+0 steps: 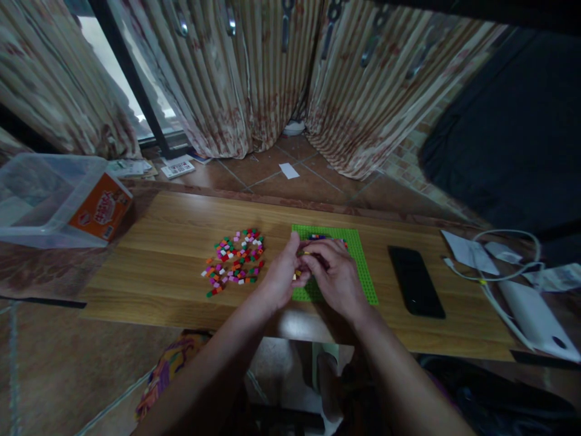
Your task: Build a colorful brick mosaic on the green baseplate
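Both hands meet over a green studded baseplate (365, 275) on the wooden table. My left hand (279, 275) is cupped, thumb up, with a few small yellow bricks (296, 275) showing at its curled fingers. Close against it, my right hand (340, 275) pinches a small yellow brick at the fingertips, partly hidden by the fingers. Beyond the right hand, a row of dark and coloured bricks (318, 237) lies on the far part of the baseplate. Left of my hands, many loose toy bricks (236, 257) in red, pink, orange, green and white are spread on the wood.
A black phone (416, 281) lies right of the baseplate. Farther right are a white cable (512, 277) and a white power bank (540, 321). A clear plastic box (54, 236) with an orange label stands at the left. Curtains (254, 91) hang behind the table (149, 260).
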### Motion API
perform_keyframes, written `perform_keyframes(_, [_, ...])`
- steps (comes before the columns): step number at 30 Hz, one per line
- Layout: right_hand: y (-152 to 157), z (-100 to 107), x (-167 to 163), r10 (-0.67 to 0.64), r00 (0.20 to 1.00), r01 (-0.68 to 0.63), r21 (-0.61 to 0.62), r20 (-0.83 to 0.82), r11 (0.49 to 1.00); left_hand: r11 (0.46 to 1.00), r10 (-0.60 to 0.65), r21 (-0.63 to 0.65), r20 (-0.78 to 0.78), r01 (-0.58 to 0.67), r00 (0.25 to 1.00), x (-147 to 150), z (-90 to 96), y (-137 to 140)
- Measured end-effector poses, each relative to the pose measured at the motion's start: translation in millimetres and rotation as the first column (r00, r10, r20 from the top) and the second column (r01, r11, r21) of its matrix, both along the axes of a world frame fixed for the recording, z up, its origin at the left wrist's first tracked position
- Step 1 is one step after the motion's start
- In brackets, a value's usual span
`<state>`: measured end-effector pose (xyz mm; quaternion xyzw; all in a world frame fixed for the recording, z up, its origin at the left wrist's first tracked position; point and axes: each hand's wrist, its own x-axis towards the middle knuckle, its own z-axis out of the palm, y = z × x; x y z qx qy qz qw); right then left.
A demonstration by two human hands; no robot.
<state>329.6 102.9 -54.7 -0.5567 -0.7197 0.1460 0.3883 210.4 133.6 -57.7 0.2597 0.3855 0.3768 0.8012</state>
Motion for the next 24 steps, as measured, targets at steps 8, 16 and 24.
perform_keyframes(8, [2.7, -8.1, 32.2, -0.251, 0.922, 0.241, -0.07, -0.295, 0.968, 0.993, 0.099, 0.088, -0.198, -0.083, 0.975, -9.1, -5.9, 6.2])
perform_keyframes(16, [2.0, -9.6, 33.1, -0.157, 0.986, 0.151, -0.091, -0.061, 0.984, 0.98, 0.107, 0.196, -0.304, -0.048, 0.947, -1.5, -15.9, 3.4])
perform_keyframes(24, [6.5, -14.4, 25.7, -0.161, 0.98, 0.17, -0.073, 0.12, 0.983, 0.968, 0.104, 0.25, -0.337, -0.017, 0.936, 1.1, -17.1, 3.1])
